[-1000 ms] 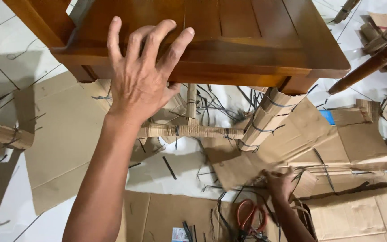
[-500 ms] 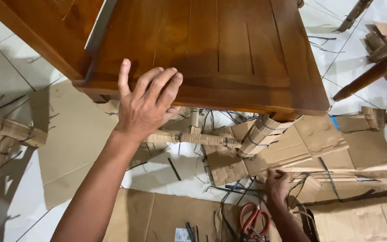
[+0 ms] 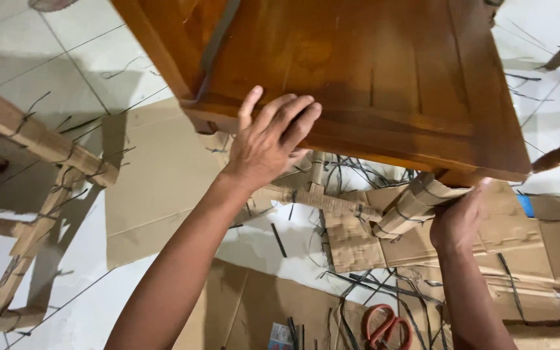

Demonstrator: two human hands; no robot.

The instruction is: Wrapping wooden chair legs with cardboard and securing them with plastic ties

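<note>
— Where is the wooden chair (image 3: 357, 71)?

— It fills the top of the view, standing on a white tiled floor (image 3: 53, 58) above sheets of cardboard (image 3: 157, 188).

— And the hands on it?

— The left hand (image 3: 268, 144) lies flat on the seat's front edge, fingers spread, grasping nothing. The right hand (image 3: 459, 217) grips the cardboard-wrapped leg (image 3: 412, 204) under the seat's corner; how tightly is hard to see, since the fingers are partly hidden.

— Anything else nearby?

— Red-handled scissors (image 3: 387, 327) lie near the bottom edge, among black straps (image 3: 357, 282).
</note>
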